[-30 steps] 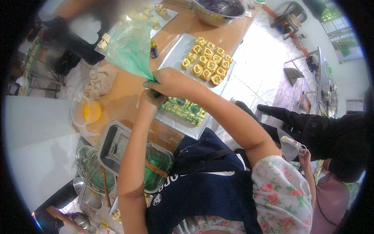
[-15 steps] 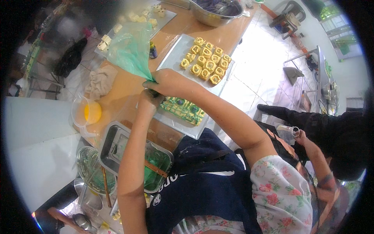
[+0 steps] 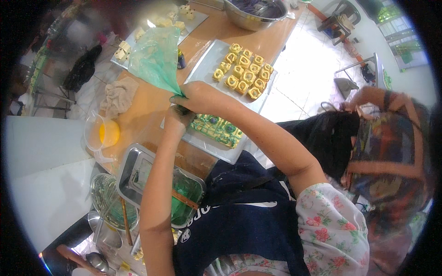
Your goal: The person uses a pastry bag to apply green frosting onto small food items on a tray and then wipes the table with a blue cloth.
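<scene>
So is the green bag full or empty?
Partly full: the piping bag bulges with green cream above the right hand pinching its neck; the left hand steadies the tip.

On the worktop [image 3: 152,110]: a long tray [image 3: 207,69] running away from the body, with unfilled pastry cups [image 3: 243,71] at its far end and filled ones [image 3: 217,129] at its near end. Above the filled ones, both hands, left hand [image 3: 177,117] under right hand [image 3: 195,94], on a piping bag [image 3: 156,60] rising to the left. Left of the tray, a cloth [image 3: 119,94] and a jug [image 3: 102,133]. Nearer, a container [image 3: 159,181]. Farther back, a mixing bowl [image 3: 255,11].
</scene>
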`<control>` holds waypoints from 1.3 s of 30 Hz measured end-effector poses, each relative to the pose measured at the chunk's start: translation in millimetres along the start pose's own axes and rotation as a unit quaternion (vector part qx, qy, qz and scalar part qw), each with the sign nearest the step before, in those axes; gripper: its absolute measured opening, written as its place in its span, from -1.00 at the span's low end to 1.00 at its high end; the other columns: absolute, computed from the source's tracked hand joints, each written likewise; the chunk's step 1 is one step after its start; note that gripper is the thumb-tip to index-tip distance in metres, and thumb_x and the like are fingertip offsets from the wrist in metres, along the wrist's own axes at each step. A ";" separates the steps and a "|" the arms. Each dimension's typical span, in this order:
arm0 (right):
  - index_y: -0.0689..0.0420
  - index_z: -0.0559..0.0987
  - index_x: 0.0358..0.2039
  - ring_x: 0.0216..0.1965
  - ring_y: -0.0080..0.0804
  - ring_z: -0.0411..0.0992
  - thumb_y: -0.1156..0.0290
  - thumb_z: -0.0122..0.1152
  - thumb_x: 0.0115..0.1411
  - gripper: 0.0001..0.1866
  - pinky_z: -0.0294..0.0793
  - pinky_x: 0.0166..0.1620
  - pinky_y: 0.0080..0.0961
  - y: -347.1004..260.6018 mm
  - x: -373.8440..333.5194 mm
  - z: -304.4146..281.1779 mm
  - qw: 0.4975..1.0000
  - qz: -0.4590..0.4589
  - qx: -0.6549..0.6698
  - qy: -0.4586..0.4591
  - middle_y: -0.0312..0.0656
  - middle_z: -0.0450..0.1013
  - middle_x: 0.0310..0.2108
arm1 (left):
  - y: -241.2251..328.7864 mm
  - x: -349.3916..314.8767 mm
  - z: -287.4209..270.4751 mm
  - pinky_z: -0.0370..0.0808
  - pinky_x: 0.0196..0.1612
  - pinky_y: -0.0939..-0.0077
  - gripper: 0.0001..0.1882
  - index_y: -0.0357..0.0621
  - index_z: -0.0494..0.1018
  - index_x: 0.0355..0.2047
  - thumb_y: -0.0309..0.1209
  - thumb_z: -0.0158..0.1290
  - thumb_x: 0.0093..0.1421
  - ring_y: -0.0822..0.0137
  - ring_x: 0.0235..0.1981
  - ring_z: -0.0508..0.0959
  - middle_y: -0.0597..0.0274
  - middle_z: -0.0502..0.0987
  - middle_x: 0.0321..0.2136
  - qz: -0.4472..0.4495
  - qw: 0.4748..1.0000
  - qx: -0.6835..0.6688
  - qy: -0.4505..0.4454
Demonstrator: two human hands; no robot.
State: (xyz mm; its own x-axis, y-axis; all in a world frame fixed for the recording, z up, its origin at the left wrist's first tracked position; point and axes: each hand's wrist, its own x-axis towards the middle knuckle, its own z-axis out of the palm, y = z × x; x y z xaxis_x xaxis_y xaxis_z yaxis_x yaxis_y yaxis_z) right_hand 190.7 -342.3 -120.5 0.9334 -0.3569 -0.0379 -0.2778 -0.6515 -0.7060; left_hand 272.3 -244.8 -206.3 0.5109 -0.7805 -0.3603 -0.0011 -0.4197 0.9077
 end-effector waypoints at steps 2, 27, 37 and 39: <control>0.33 0.47 -0.52 -0.46 0.02 0.36 0.13 -0.02 0.05 -0.58 0.31 -0.34 -0.26 0.1 0.2 -0.1 1.000 0.005 0.018 -0.009 0.15 0.37 -0.55 | -1.6 1.9 -0.2 0.39 -0.31 0.53 -0.73 -0.33 0.43 -0.39 -0.39 0.10 -0.08 0.36 -0.37 0.51 0.13 0.52 -0.43 -0.006 1.000 -0.026 -0.004; 0.32 0.47 -0.53 -0.46 0.05 0.36 0.13 -0.02 0.05 -0.58 0.32 -0.35 -0.26 -2.0 3.1 2.6 1.000 0.004 0.024 -0.017 0.17 0.36 -0.55 | -14.8 6.2 -3.4 0.41 -0.36 0.48 -0.74 -0.26 0.48 -0.49 -0.30 0.10 -0.11 0.31 -0.43 0.53 0.10 0.53 -0.54 0.041 0.996 0.083 0.019; 0.31 0.46 -0.53 -0.47 0.01 0.36 0.15 -0.02 0.05 -0.61 0.32 -0.35 -0.27 -2.4 6.9 6.9 1.000 0.006 0.023 -0.021 0.13 0.37 -0.57 | -28.8 10.5 -7.9 0.41 -0.32 0.45 -0.67 -0.25 0.46 -0.40 -0.25 0.11 -0.13 0.28 -0.38 0.53 0.08 0.52 -0.47 0.039 0.999 0.025 0.005; 0.30 0.46 -0.53 -0.47 0.01 0.37 0.16 -0.01 0.04 -0.62 0.31 -0.35 -0.26 1.5 7.6 8.3 1.000 0.011 0.018 -0.021 0.13 0.37 -0.56 | -21.1 8.7 -6.0 0.41 -0.32 0.44 -0.66 -0.25 0.45 -0.38 -0.26 0.11 -0.12 0.26 -0.37 0.52 0.09 0.52 -0.46 0.054 0.995 0.080 -0.001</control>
State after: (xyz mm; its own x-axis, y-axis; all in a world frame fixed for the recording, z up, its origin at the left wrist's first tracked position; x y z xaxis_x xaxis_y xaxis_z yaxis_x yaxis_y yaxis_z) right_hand 199.3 -340.4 -127.7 0.9358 -0.3426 -0.0827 -0.2908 -0.6183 -0.7302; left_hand 281.9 -240.0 -227.2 0.4981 -0.8259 -0.2640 -0.1918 -0.4019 0.8954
